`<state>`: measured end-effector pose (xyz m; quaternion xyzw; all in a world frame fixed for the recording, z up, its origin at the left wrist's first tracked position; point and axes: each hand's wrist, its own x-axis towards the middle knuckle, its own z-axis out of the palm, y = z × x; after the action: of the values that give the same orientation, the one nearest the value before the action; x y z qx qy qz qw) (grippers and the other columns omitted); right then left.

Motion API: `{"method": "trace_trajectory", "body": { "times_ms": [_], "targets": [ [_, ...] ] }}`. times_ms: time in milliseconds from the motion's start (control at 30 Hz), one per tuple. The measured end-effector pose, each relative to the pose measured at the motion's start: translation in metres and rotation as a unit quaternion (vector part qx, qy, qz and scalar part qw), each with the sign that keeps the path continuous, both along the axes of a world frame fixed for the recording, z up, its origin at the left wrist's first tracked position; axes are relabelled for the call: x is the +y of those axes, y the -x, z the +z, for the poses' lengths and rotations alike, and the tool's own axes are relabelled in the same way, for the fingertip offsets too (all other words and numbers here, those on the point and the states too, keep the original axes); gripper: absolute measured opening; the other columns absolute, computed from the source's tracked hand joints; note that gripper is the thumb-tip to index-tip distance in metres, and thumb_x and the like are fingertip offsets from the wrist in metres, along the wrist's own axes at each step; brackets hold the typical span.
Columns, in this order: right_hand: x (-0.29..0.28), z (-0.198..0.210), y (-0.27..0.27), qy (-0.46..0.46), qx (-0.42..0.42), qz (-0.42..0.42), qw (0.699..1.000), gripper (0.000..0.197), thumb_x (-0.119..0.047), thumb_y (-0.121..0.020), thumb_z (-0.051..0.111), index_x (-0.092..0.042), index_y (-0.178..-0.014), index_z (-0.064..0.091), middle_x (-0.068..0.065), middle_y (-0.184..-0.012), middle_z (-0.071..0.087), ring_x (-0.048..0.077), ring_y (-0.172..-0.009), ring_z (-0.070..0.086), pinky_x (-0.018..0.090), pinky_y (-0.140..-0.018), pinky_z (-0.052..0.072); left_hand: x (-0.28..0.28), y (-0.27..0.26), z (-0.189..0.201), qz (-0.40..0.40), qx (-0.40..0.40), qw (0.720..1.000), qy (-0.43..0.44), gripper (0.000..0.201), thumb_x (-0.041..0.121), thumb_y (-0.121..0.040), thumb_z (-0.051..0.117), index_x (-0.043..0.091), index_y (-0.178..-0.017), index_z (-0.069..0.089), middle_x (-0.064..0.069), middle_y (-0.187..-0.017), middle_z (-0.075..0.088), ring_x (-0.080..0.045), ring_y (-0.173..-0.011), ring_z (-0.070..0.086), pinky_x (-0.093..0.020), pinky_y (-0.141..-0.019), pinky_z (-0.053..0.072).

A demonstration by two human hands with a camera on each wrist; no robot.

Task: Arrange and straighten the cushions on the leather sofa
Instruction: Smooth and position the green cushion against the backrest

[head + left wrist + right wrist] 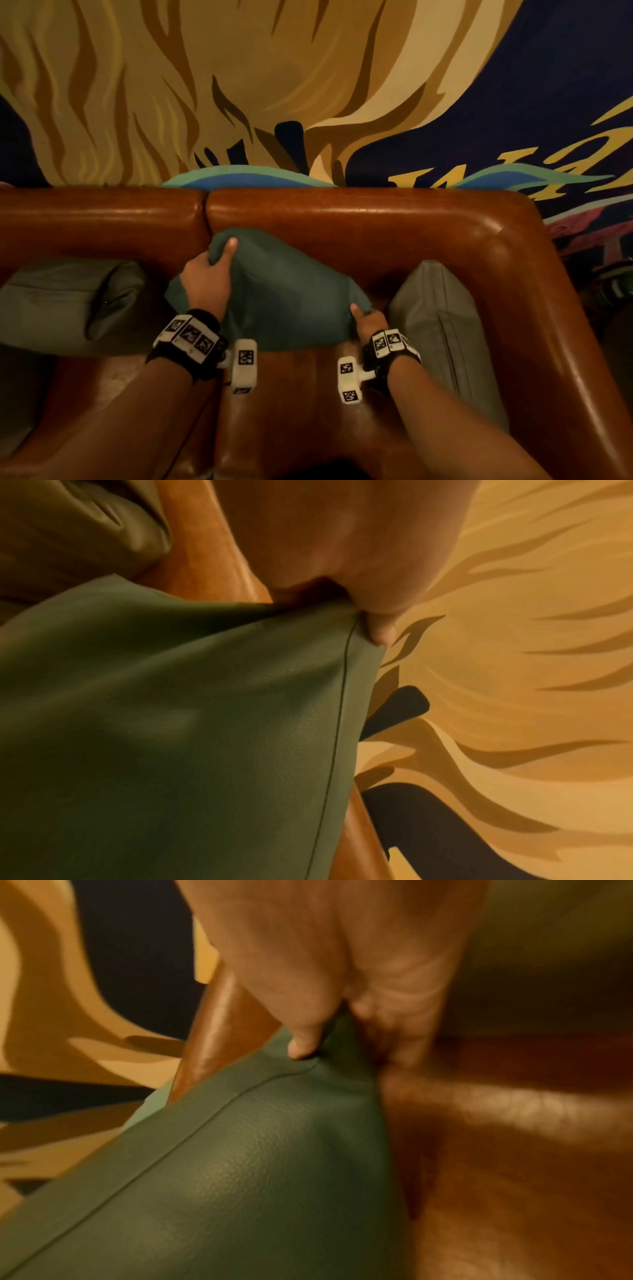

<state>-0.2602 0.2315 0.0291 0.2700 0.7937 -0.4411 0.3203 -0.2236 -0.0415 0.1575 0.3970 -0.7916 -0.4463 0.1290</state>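
A teal leather cushion (284,291) leans tilted against the backrest of the brown leather sofa (342,212). My left hand (209,274) pinches its upper left corner, thumb on the front face. My right hand (368,320) pinches its lower right corner near the seat. The left wrist view shows the cushion (171,723) with its seam and my thumb (380,631) at the corner. In the right wrist view my thumb (304,1042) presses the cushion (257,1177) corner against my fingers (404,1031).
An olive-green cushion (68,301) lies on the seat at the left. A grey-green cushion (442,329) stands on edge against the right armrest (548,291). Bare seat leather (291,411) shows between my forearms. A painted mural wall (239,85) rises behind the sofa.
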Motion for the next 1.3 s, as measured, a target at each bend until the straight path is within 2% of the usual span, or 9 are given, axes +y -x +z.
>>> {"method": "trace_trajectory", "body": {
  "times_ms": [167, 333, 533, 667, 800, 967, 1067, 1167, 1300],
  "targets": [
    [0.001, 0.041, 0.011, -0.052, 0.255, -0.007, 0.966, 0.045, -0.051, -0.098, 0.053, -0.010, -0.091, 0.069, 0.012, -0.088, 0.070, 0.031, -0.088, 0.065, 0.031, -0.069, 0.041, -0.051, -0.003, 0.007, 0.008, -0.013, 0.996, 0.092, 0.044, 0.044, -0.094, 0.062, 0.000, -0.095, 0.064, -0.022, -0.098, 0.070, -0.037, -0.096, 0.065, -0.042, -0.087, 0.047],
    [-0.012, 0.073, 0.030, -0.124, 0.318, 0.063, 0.938, 0.052, -0.057, -0.100, 0.041, -0.014, -0.073, 0.056, 0.010, -0.076, 0.066, 0.029, -0.075, 0.061, 0.033, -0.064, 0.042, -0.056, -0.015, -0.015, -0.100, -0.096, 0.982, 0.132, 0.034, 0.031, -0.098, 0.060, -0.001, -0.107, 0.065, -0.025, -0.108, 0.070, -0.043, -0.105, 0.064, -0.041, -0.091, 0.046],
    [0.016, 0.063, 0.031, -0.100, 0.293, 0.090, 0.947, 0.055, -0.051, -0.098, 0.053, -0.014, -0.057, 0.045, -0.001, -0.055, 0.048, 0.019, -0.058, 0.047, 0.032, -0.057, 0.031, -0.067, -0.025, -0.025, -0.044, -0.111, 0.989, 0.083, 0.043, 0.035, -0.097, 0.060, -0.006, -0.110, 0.064, -0.029, -0.112, 0.067, -0.046, -0.110, 0.061, -0.046, -0.093, 0.046],
    [0.033, 0.015, 0.029, -0.008, 0.215, 0.093, 0.972, 0.059, -0.052, -0.088, 0.068, 0.004, -0.071, 0.064, 0.016, -0.060, 0.060, 0.027, -0.057, 0.056, 0.035, -0.058, 0.043, -0.060, -0.021, 0.003, 0.008, -0.028, 0.999, 0.038, 0.032, 0.031, -0.094, 0.064, 0.000, -0.098, 0.062, -0.018, -0.097, 0.065, -0.033, -0.097, 0.061, -0.040, -0.084, 0.043],
    [0.016, 0.008, 0.027, -0.040, 0.124, -0.003, 0.991, 0.027, -0.033, -0.093, 0.066, -0.013, -0.111, 0.066, 0.015, -0.105, 0.071, 0.036, -0.102, 0.067, 0.040, -0.088, 0.053, -0.003, -0.004, 0.023, -0.053, 0.058, 0.995, 0.055, 0.020, 0.019, -0.086, 0.070, 0.003, -0.085, 0.057, -0.008, -0.076, 0.055, -0.019, -0.074, 0.051, -0.031, -0.072, 0.038],
    [-0.027, 0.060, 0.008, 0.229, 0.154, 0.035, 0.961, 0.037, -0.044, -0.102, 0.047, -0.015, -0.120, 0.062, 0.005, -0.096, 0.064, 0.017, -0.080, 0.062, 0.031, -0.065, 0.052, 0.084, 0.027, -0.006, -0.257, 0.036, 0.965, 0.048, 0.018, 0.013, -0.082, 0.071, 0.008, -0.085, 0.054, -0.001, -0.068, 0.056, -0.017, -0.061, 0.049, -0.024, -0.059, 0.030],
    [-0.037, 0.046, 0.008, 0.256, 0.108, 0.035, 0.960, 0.053, -0.058, -0.091, 0.058, -0.018, -0.126, 0.056, 0.005, -0.107, 0.067, 0.019, -0.091, 0.068, 0.032, -0.060, 0.059, 0.117, 0.032, -0.048, -0.387, -0.057, 0.918, -0.069, 0.024, 0.007, -0.086, 0.064, 0.006, -0.108, 0.056, -0.009, -0.094, 0.068, -0.020, -0.082, 0.064, -0.029, -0.072, 0.048],
    [-0.019, 0.016, 0.013, 0.071, 0.110, 0.053, 0.990, 0.052, -0.054, -0.082, 0.072, -0.015, -0.113, 0.062, 0.010, -0.106, 0.071, 0.028, -0.094, 0.071, 0.041, -0.071, 0.063, 0.107, 0.015, -0.078, -0.440, -0.131, 0.861, -0.220, 0.051, -0.003, -0.089, 0.063, 0.002, -0.139, 0.051, -0.015, -0.138, 0.059, -0.026, -0.127, 0.057, -0.038, -0.110, 0.044],
    [0.009, 0.005, 0.026, -0.041, 0.115, 0.014, 0.992, 0.020, -0.017, -0.094, 0.064, -0.011, -0.113, 0.060, 0.014, -0.104, 0.067, 0.032, -0.080, 0.068, 0.052, -0.075, 0.062, 0.033, -0.025, -0.111, -0.273, -0.175, 0.946, 0.007, 0.042, 0.008, -0.096, 0.059, 0.007, -0.138, 0.056, -0.020, -0.144, 0.054, -0.038, -0.132, 0.051, -0.040, -0.110, 0.039]
  ]
}}
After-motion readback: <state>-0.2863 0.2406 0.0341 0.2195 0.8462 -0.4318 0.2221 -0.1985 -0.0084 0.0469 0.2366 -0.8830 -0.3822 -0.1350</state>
